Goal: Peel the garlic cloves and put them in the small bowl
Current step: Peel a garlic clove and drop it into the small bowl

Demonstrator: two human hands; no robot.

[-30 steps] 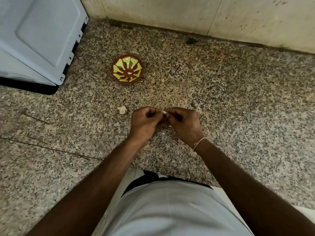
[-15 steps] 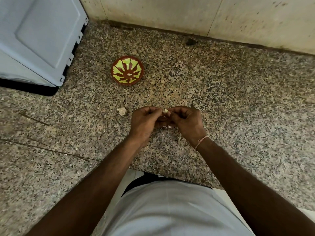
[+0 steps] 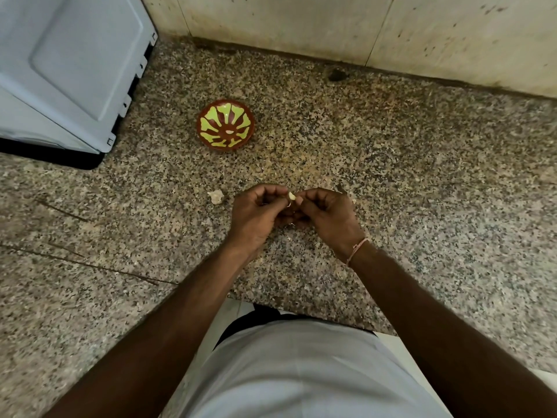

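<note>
Both hands meet over the speckled counter (image 3: pixel 391 176): I see the left hand (image 3: pixel 256 215) and right hand (image 3: pixel 327 217) pinching one pale garlic clove (image 3: pixel 291 195) between their fingertips. Farther off to the left sits the small bowl (image 3: pixel 225 125) (one pale piece inside), and a scrap of skin (image 3: pixel 216 196) lies just left of the hands.

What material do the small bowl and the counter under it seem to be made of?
Small bowl: probably glazed ceramic or painted clay; it has a brown rim, glossy green petal pattern and soft highlights.
Counter: looks like polished granite or terrazzo; speckled grey, black and tan grains, with a faint sheen.
</note>
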